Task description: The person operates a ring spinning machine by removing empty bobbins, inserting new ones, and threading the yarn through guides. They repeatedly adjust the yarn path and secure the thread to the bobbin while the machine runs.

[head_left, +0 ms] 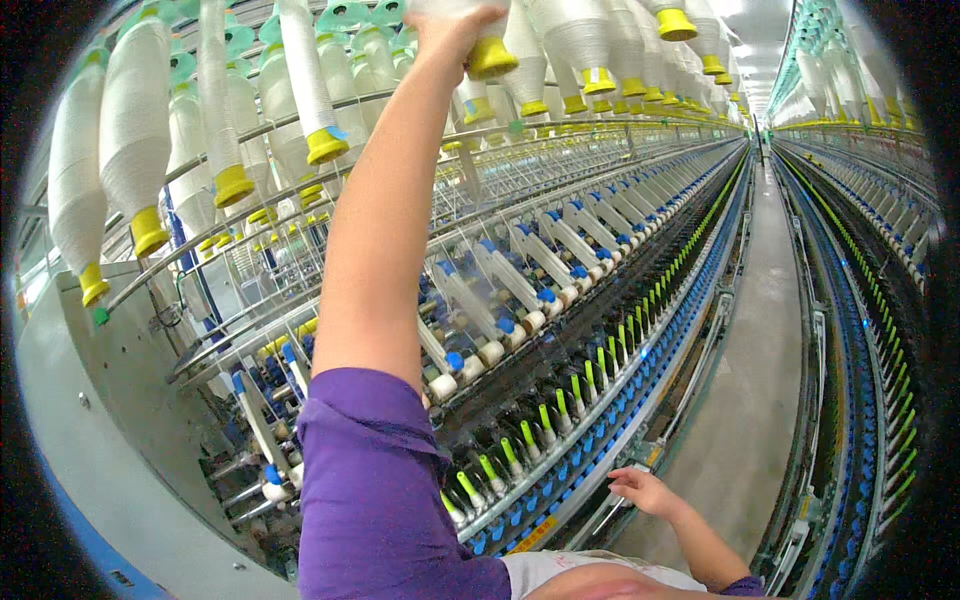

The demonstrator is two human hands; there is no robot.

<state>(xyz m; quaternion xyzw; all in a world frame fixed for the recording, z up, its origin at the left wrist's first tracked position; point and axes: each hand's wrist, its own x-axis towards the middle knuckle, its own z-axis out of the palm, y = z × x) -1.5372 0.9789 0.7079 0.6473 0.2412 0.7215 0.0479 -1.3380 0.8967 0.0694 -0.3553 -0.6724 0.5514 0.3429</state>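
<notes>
White roving bobbin with yellow plastic base: my left hand clamped on it overhead; bulky, soft wrap, grip near base. Right hand open, empty.

In front of me a long spinning frame runs off into the distance, green-tipped spindles above a row of blue clips. A grey aisle floor separates it from a second frame.
</notes>
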